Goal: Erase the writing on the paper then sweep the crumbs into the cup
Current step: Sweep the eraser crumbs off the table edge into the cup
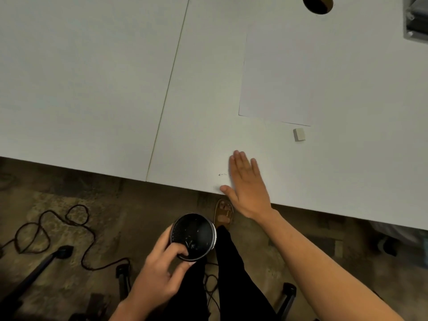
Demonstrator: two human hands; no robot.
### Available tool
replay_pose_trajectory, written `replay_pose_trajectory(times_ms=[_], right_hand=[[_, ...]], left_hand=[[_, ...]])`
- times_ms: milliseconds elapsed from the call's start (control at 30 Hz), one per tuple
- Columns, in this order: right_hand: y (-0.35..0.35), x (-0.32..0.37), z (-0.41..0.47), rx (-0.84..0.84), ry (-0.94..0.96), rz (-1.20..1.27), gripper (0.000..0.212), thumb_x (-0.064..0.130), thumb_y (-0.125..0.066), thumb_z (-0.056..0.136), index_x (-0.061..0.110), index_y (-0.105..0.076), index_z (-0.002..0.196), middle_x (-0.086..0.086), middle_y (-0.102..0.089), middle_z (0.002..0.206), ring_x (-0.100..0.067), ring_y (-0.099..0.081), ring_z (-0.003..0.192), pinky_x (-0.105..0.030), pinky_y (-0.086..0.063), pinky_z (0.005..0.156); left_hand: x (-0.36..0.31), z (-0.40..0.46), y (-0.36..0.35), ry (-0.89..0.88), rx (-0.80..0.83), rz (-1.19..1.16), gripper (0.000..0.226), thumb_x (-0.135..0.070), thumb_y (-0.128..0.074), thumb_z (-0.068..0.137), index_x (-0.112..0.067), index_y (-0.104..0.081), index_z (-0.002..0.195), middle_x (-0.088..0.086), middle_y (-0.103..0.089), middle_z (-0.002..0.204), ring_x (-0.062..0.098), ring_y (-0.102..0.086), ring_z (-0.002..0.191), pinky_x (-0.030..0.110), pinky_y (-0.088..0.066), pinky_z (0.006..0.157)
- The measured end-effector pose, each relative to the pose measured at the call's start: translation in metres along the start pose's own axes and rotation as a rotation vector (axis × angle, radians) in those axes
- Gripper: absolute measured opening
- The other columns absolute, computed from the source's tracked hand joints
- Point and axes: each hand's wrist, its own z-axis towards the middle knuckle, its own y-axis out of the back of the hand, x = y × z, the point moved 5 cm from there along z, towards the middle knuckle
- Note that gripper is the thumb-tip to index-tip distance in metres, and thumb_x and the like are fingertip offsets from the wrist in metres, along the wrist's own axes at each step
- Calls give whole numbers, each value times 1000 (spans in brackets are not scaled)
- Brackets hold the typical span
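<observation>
Paper (pixel 278 75): one sheet, flat on the white table (pixel 92 77), well beyond the fingertips of the right hand (pixel 246 184), no writing to be made out on it. One eraser (pixel 299 134), small and pale, just off the sheet's near edge, beyond and to the right of those fingertips, touching neither sheet nor hand. One cup (pixel 193 236), dark inside with a pale rim, held below the table edge in the left hand (pixel 159 272), fingers curled round its wall and thumb hooked over the rim; a few pale flecks at its bottom. Right hand laid flat near the table edge, fingers straight and together, thumb spread toward the edge, grasping nothing. One short trail of dark crumbs (pixel 222 174) on the table just left of the index finger, between it and the thumb.

Around: a seam (pixel 166 89) across the tabletop far left of both hands; one round cable hole (pixel 317 4) at the far edge, well past the sheet; a grey fixture (pixel 416 19) at the far right corner, cut off. Below the table: patterned floor, one looped cord (pixel 46 228) left of the cup hand, black trouser legs, one sandalled foot (pixel 224 213) between cup and right wrist. Nothing lay between the crumbs and the table edge.
</observation>
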Motion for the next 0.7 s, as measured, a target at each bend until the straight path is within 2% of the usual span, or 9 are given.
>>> replay_pose_trajectory(times_ms=[100, 167, 233, 300, 367, 433, 533, 700], right_hand=[[-3, 15, -4, 18, 152, 38, 82, 68, -5, 93, 11, 1, 152, -8, 5, 160, -17, 13, 147, -42, 1, 120], [1, 13, -7, 7, 196, 188, 79, 67, -9, 94, 14, -1, 153, -5, 2, 161, -14, 9, 147, -37, 2, 120], [8, 1, -9, -77, 127, 319, 75, 64, -14, 96, 16, -3, 153, -3, 1, 161, -12, 6, 147, -31, 3, 120], [15, -21, -9, -178, -16, 315, 73, 61, -15, 97, 15, -1, 153, -1, 4, 161, -12, 7, 147, -28, 5, 119], [14, -35, -7, -162, -129, 234, 76, 63, -11, 96, 14, 3, 153, -3, 8, 161, -13, 10, 147, -29, 9, 118], [10, -37, -1, -110, -140, 103, 81, 66, -7, 94, 11, 4, 152, -6, 9, 160, -16, 13, 147, -35, 10, 118], [7, -18, 7, -60, -37, 18, 82, 67, -7, 94, 10, 2, 152, -9, 6, 160, -17, 14, 146, -43, 6, 119], [-4, 19, -2, 14, 209, -48, 85, 69, -10, 94, 8, 0, 152, -12, 2, 160, -21, 10, 147, -45, 0, 120]], left_hand=[[18, 4, -15, 12, 80, 32, 12, -38, -62, 90, -39, -52, 96, -23, -34, 150, 1, -38, 139, 10, -36, 103], [29, 10, -24, 22, 113, 57, 10, -40, -61, 92, -33, -54, 96, -24, -32, 150, 0, -36, 140, 12, -37, 104], [38, 19, -30, 35, 129, 90, 12, -34, -65, 92, -26, -57, 95, -17, -37, 147, 5, -39, 138, 10, -36, 104], [46, 30, -37, 51, 140, 128, 12, -26, -69, 92, -22, -58, 95, -9, -40, 146, 9, -42, 136, 5, -32, 102], [51, 43, -41, 76, 136, 146, 12, -23, -70, 92, -20, -59, 96, -5, -41, 147, 10, -42, 135, 8, -32, 103], [54, 57, -46, 101, 125, 141, 12, -21, -71, 92, -20, -60, 94, -3, -42, 147, 11, -42, 134, 16, -34, 105], [55, 74, -52, 145, 139, 138, 16, -20, -71, 91, -27, -57, 92, -2, -44, 144, 14, -46, 131, 25, -38, 105], [56, 90, -55, 154, 134, 195, 17, -13, -71, 90, -11, -66, 106, 6, -45, 146, 24, -52, 127, 34, -45, 107]])
